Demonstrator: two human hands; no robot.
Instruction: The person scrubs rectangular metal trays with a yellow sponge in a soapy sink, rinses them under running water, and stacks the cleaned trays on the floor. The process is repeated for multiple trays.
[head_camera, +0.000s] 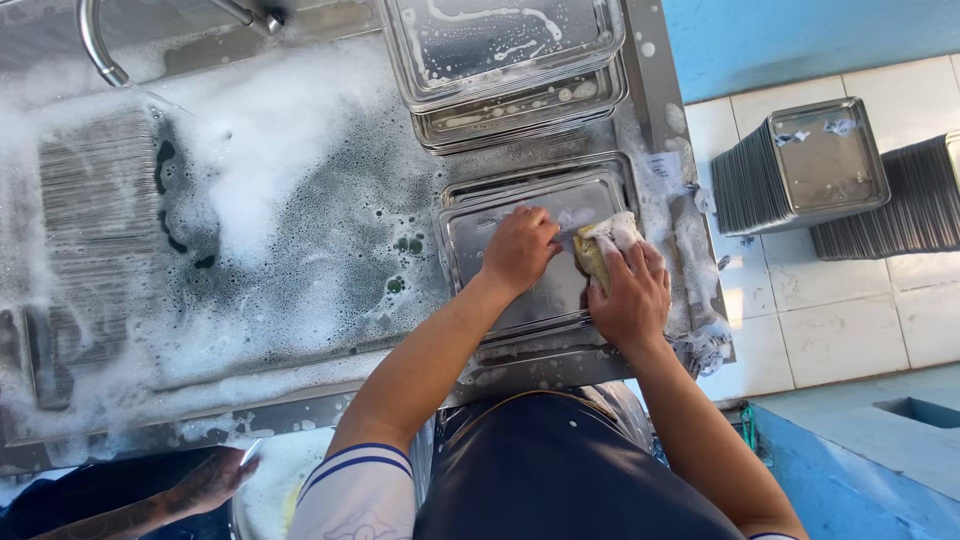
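A rectangular steel tray (500, 300) lies on the wet steel counter, on top of other trays. My left hand (518, 250) presses flat on the tray's upper middle. My right hand (630, 295) grips a soapy yellow sponge (600, 245) at the tray's right edge, the sponge touching the metal. Both forearms reach in from the bottom of the view.
A foam-filled sink (250, 230) with stacked trays (95, 220) lies to the left under a faucet (100, 45). Soapy trays (510, 60) are stacked behind. Two tall tray stacks (800, 165) stand on the tiled floor at right. Another person's hand (210, 480) shows at bottom left.
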